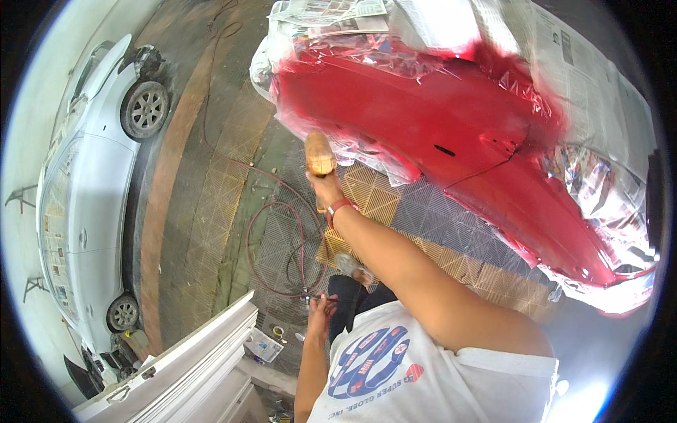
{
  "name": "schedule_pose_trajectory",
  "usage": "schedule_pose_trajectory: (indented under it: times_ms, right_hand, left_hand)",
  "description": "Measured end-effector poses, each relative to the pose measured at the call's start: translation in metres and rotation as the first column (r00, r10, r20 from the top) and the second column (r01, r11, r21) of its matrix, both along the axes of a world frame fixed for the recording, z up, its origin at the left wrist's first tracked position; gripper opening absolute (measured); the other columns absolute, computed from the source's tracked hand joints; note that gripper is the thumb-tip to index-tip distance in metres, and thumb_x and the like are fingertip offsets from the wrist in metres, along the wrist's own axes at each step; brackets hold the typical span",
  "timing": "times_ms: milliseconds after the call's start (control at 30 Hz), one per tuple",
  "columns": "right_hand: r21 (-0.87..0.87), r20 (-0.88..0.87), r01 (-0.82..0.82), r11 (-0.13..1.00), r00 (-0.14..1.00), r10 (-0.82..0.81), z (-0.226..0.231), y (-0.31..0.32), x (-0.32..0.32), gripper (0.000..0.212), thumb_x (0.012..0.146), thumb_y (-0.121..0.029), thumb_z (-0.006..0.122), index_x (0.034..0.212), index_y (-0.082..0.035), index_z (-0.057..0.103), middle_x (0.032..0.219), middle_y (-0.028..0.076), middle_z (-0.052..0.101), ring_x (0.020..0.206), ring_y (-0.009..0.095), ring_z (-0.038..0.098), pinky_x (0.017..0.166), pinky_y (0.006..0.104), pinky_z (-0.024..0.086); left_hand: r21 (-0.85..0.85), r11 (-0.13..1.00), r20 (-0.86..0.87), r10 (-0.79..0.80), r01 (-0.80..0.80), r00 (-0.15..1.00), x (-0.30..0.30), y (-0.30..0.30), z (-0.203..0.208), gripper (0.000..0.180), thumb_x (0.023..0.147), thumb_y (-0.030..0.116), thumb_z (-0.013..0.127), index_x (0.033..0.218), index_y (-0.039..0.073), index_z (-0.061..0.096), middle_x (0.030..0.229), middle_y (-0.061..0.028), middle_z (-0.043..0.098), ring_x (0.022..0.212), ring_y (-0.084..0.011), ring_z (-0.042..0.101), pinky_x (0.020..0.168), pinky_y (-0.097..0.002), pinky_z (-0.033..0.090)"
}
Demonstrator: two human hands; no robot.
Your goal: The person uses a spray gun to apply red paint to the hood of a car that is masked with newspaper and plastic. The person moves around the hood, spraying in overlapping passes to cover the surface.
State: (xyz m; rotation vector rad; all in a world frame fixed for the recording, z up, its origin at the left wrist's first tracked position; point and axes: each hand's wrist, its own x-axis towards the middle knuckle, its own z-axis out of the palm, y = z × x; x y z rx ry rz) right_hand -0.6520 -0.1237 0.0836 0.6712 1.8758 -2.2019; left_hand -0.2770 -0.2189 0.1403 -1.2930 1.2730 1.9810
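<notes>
As we looked down from the head camera, we saw a car body shop floor, and the lines below tell what lay in that single view.

Our right hand: our right hand was raised at the end of an outstretched bare arm, fingers closed around the lower part of a tan, rounded sanding block, with a red wristband on the wrist.

Sanding block: it stood upright above the fist, just beside the lower left edge of the red car panel, and we could not tell whether it touched the paint.

Our left hand: our left hand hung low by the body, fingers curled shut on a small dark tool whose kind we could not make out.

Hose: a thin red air hose looped over the tiled floor and ran to the spot at the left hand.

Red car panel: it filled the upper right, glossy red, bordered with clear plastic sheeting and newspaper masking.

White car: a white car was parked along the far left, well apart from us.

Near the feet: a white panel lay at lower left, and a sandalled foot showed on the floor below the right arm.
</notes>
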Motion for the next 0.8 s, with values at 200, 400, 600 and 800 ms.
schedule_pose_trajectory:
  times_ms: [200, 400, 600, 800]
  right_hand:
    - [-0.125, -0.048, -0.171, 0.977, 0.985, 0.167, 0.039, 0.033, -0.026, 0.023, 0.1, -0.019, 0.074, 0.116, -0.004, 0.065, 0.084, 0.0, 0.063, 0.071, 0.011, 0.06, 0.063, 0.0286, 0.05]
    - [0.215, -0.151, 0.172, 0.961, 0.978, -0.141, 0.06, 0.119, 0.099, 0.029, 0.104, -0.02, 0.069, 0.127, -0.005, 0.061, 0.092, -0.001, 0.063, 0.076, 0.009, 0.059, 0.066, 0.028, 0.051]
    - [0.017, -0.029, 0.672, 0.741, 0.741, -0.671, 0.102, 0.202, 0.214, 0.023, 0.102, -0.017, 0.071, 0.119, -0.008, 0.057, 0.09, 0.004, 0.064, 0.073, 0.013, 0.062, 0.066, 0.031, 0.055]
    - [-0.009, -0.108, 0.895, 0.446, 0.442, -0.89, 0.152, 0.182, 0.193, 0.02, 0.102, -0.016, 0.071, 0.111, -0.009, 0.055, 0.082, 0.002, 0.061, 0.068, 0.012, 0.06, 0.057, 0.0291, 0.051]
  left_hand:
    - [0.161, 0.987, -0.015, 0.002, 0.0, 1.0, -0.022, -0.044, -0.029, 0.039, 0.109, 0.045, 0.056, 0.132, 0.013, 0.057, 0.127, -0.0066, 0.07, 0.107, -0.0174, 0.064, 0.099, -0.0388, 0.05]
    - [0.101, 0.917, 0.053, -0.393, 0.387, 0.918, -0.091, -0.1, -0.081, 0.036, 0.109, 0.045, 0.055, 0.116, 0.011, 0.064, 0.113, -0.0053, 0.075, 0.098, -0.0167, 0.065, 0.091, -0.0346, 0.051]
    - [-0.042, 0.682, -0.033, -0.731, 0.73, 0.681, -0.165, -0.115, -0.108, 0.04, 0.108, 0.045, 0.057, 0.108, 0.007, 0.071, 0.102, -0.0047, 0.074, 0.095, -0.0174, 0.064, 0.091, -0.033, 0.049]
    - [-0.245, 0.399, -0.023, -0.914, 0.884, 0.406, -0.204, -0.117, -0.089, 0.047, 0.105, 0.048, 0.062, 0.106, 0.003, 0.073, 0.1, -0.0053, 0.073, 0.095, -0.0168, 0.063, 0.09, -0.0336, 0.049]
